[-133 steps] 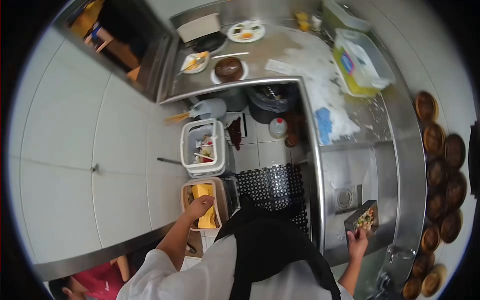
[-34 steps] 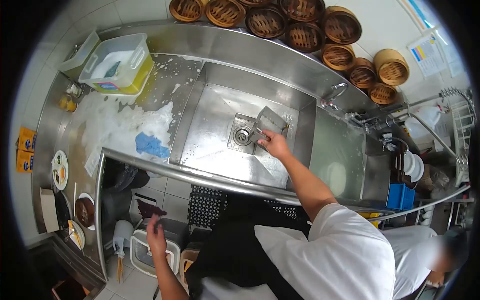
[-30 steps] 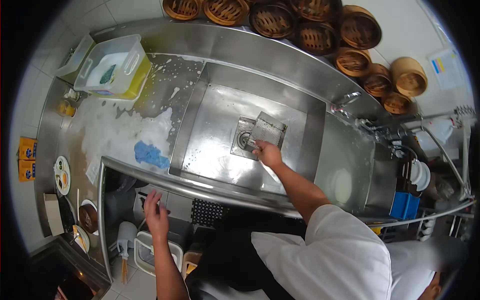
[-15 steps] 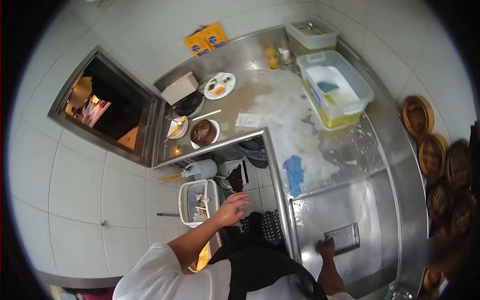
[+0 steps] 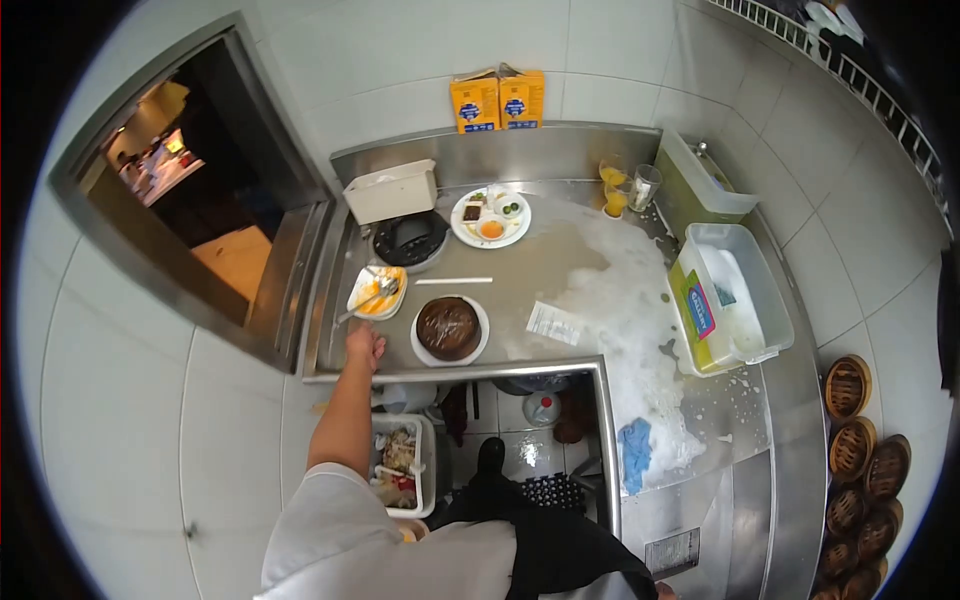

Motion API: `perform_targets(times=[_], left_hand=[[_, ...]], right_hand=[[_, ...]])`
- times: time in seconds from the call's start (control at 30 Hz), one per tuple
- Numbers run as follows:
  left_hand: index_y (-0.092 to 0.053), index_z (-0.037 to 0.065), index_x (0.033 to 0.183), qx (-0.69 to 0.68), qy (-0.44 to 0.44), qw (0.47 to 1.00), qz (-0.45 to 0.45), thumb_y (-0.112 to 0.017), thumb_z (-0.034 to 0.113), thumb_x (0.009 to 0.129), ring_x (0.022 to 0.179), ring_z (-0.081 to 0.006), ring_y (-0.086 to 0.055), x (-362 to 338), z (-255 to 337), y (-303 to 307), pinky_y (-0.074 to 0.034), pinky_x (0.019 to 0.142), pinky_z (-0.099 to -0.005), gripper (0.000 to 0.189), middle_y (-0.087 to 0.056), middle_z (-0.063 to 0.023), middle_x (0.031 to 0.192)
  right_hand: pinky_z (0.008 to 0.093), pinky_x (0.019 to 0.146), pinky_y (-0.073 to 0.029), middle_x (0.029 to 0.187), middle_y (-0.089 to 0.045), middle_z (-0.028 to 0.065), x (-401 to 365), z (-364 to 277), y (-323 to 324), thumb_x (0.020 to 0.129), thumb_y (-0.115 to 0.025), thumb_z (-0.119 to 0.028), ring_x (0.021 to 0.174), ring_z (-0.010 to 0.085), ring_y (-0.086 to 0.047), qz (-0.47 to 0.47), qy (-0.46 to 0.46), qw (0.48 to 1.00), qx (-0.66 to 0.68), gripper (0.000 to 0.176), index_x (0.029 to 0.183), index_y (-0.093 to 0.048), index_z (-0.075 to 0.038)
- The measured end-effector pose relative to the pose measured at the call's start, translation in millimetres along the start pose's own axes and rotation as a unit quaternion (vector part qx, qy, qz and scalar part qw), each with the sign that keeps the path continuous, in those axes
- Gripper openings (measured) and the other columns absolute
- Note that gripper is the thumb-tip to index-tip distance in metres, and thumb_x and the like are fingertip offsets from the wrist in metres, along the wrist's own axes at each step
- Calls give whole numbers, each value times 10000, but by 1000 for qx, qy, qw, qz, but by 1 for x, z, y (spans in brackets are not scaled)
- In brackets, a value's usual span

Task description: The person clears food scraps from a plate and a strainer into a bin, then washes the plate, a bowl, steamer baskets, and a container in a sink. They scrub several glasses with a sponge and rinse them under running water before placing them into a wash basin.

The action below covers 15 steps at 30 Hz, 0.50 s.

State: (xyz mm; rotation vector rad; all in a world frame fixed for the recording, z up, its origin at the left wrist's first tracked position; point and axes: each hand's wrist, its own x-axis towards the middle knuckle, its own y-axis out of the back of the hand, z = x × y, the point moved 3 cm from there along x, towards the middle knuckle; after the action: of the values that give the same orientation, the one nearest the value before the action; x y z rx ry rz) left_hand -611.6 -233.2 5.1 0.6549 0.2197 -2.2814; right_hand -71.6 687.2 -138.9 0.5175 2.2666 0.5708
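My left hand (image 5: 366, 346) is stretched forward over the counter's front left edge, fingers curled, right below a white bowl (image 5: 392, 300). Whether the curled fingers hold anything I cannot tell. Yellow-orange food remains and a spoon (image 5: 378, 293) are in the bowl, the handle pointing down-left toward my hand. To the right sits a round brown steamer basket (image 5: 448, 328) on a white plate (image 5: 482, 350). Of my right hand (image 5: 665, 592) only a sliver shows at the bottom edge, its fingers hidden, below the sink drain (image 5: 672, 551).
A white plate with food remains (image 5: 512, 236), a black dish (image 5: 412, 238) and a cardboard box (image 5: 392, 192) stand farther back. At right are a soapy plastic tub (image 5: 765, 325), a blue cloth (image 5: 635, 455) and juice glasses (image 5: 615, 202). A waste bin (image 5: 428, 470) is below the counter.
My left hand has moved from above the bin forward to the bowl. My right hand has gone from the sink drain to the bottom edge of view. The camera view has shifted.
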Motion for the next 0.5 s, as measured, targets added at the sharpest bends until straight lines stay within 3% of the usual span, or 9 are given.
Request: perform_targets(times=[0.1,0.13,0.17,0.2,0.27,0.37,0.4,0.43,0.5], left_hand=[[-524,150,1353,-110,156,980,-48,-621,421,984,978,-314,-708,25,20,-40,-581,659,-341,468,-650,-123,1206],[-521,155,1367,-127,136,981,-47,-601,400,995,1015,-322,-693,59,11,-43,-592,709,-378,452,-641,-116,1231],[-518,160,1380,-145,114,982,-47,-581,378,1006,1052,-329,-679,93,-3,-47,-603,760,-414,438,-632,-109,1256],[-520,166,1382,-150,83,984,-36,-553,343,1014,1033,-325,-682,99,-3,-49,-609,771,-426,410,-634,-99,1252],[-546,186,1355,-137,72,988,3,-481,252,1016,962,-297,-692,101,-2,-46,-620,781,-431,351,-666,-78,1183],[-570,73,1296,-118,18,991,-62,-494,213,990,988,-313,-669,117,-8,-31,-596,810,-419,344,-658,-118,1193],[-577,28,1262,-117,-21,986,-119,-490,213,1001,987,-321,-665,124,-9,-22,-596,816,-415,331,-651,-140,1202],[-571,-13,1262,-116,2,988,-102,-496,214,1009,1000,-332,-660,144,-12,-7,-600,845,-425,348,-639,-169,1200],[-552,-15,1305,-136,-25,955,-261,-505,225,1024,1025,-313,-659,151,12,-19,-596,821,-401,372,-637,-152,1197]], right_hand=[[302,819,-528,1025,-685,64,-30,7,-3,1003,-626,-116,903,150,-627,-61,-19,986,156,336,1329,-618,-34],[292,819,-527,1037,-679,54,-36,37,4,1004,-627,-100,904,142,-621,-308,28,853,420,364,1364,-606,-47],[339,696,-526,943,-689,59,-49,-3,-8,1014,-612,-196,789,182,-640,-91,-13,962,257,239,1201,-658,-53],[386,573,-524,849,-699,65,-69,-44,-18,1024,-597,-292,674,222,-658,101,-127,983,81,259,1038,-709,-59],[310,485,-467,805,-676,23,-84,-77,-20,1040,-588,-266,598,135,-611,126,-44,990,45,226,1040,-709,-75],[285,606,-500,773,-684,36,-114,-108,-19,992,-635,-163,646,117,-613,201,-53,978,14,206,1087,-730,-7],[355,803,-563,958,-769,153,-126,-114,-16,953,-667,-235,874,220,-734,225,-51,970,-78,319,1156,-720,5],[334,713,-550,885,-749,112,-145,-128,-16,970,-650,-220,781,169,-688,251,-32,966,-54,305,1145,-716,21],[414,867,-553,1036,-744,221,-176,-147,-9,926,-651,-251,967,333,-727,276,-35,954,-112,345,1154,-712,1]])
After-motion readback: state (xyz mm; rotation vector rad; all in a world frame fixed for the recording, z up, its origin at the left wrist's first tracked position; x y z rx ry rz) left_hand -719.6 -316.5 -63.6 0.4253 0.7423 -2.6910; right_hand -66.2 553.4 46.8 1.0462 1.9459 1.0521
